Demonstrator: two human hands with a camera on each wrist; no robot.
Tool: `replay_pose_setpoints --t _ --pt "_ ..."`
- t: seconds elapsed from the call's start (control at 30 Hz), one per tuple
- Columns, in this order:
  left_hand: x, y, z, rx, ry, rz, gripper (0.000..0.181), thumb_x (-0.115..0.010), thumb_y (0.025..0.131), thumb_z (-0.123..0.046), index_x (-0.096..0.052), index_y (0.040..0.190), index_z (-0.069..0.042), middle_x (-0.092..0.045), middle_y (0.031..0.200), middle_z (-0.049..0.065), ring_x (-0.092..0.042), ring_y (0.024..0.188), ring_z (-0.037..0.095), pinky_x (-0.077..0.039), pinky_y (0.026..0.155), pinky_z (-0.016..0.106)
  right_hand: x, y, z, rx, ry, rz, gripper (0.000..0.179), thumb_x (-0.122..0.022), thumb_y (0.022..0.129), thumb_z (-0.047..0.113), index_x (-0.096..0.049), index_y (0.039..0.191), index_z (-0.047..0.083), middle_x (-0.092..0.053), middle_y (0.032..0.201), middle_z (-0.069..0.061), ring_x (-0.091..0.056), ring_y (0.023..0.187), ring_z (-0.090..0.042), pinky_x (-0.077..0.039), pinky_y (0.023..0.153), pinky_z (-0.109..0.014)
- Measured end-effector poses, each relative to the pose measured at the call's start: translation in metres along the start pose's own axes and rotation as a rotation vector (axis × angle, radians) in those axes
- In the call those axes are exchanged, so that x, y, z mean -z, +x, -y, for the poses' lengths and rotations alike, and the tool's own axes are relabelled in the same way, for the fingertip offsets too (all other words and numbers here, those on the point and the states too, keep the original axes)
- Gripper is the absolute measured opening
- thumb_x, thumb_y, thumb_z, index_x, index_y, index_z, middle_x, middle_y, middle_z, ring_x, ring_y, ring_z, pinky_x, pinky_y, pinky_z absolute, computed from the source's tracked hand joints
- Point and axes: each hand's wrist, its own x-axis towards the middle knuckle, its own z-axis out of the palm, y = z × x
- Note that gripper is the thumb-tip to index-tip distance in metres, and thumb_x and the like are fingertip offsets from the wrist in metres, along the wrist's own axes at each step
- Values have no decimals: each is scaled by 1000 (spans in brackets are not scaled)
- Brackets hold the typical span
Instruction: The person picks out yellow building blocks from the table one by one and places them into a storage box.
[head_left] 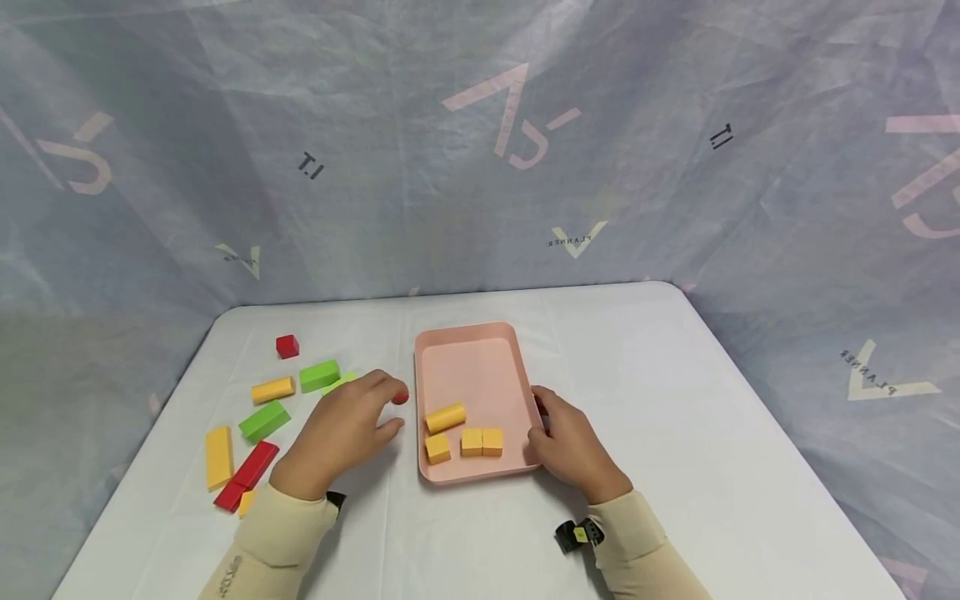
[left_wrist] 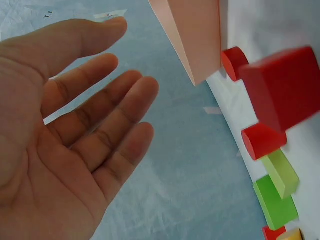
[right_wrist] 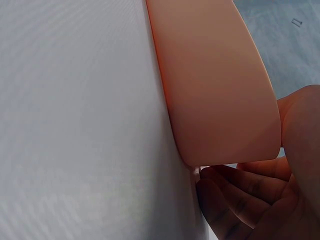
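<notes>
A pink tray [head_left: 471, 354] lies on the white table, with a yellow cylinder [head_left: 446, 417] and several yellow cubes [head_left: 482, 442] in its near part. My right hand [head_left: 567, 442] grips the tray's right wall, thumb at the rim; in the right wrist view its fingers [right_wrist: 250, 192] curl by the outer lower edge. Left of the tray hovers my left hand [head_left: 341, 429], fingers apart and palm bare in the left wrist view. Below and beside that hand are a red cube [left_wrist: 285, 90] and red cylinders [left_wrist: 234, 63]; in the head view the hand mostly hides them.
Blocks are spread over the table's left side: a far red cube [head_left: 287, 346], green blocks [head_left: 264, 421], a yellow cylinder [head_left: 273, 390], a yellow slab [head_left: 219, 457] and red bars [head_left: 255, 465]. A grey printed sheet [head_left: 420, 167] hangs behind the table.
</notes>
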Motion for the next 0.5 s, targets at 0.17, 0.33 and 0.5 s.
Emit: replay_pose_setpoints --t 0.17,0.33,0.5 --pt "4 -4 8 25 28 13 36 -86 83 -21 -72 116 -15 -68 120 1 -69 102 21 -59 87 43 -1 0 0 0 7 3 62 -56 90 7 -48 152 7 -64 139 -8 -62 127 -21 -51 104 -45" --pt "7 -10 18 74 47 16 43 -88 81 -22 -72 120 -12 -68 118 3 -68 95 20 -60 81 42 -1 1 0 -10 6 7 63 -56 90 8 -48 152 8 -64 140 -8 -62 128 -21 -51 104 -45" --pt "9 -13 26 81 63 1 41 -87 81 -22 -73 118 -10 -68 116 5 -66 91 18 -60 77 41 -1 1 -1 -16 -7 6 63 -56 90 8 -47 152 9 -64 140 -7 -61 129 -20 -51 104 -45"
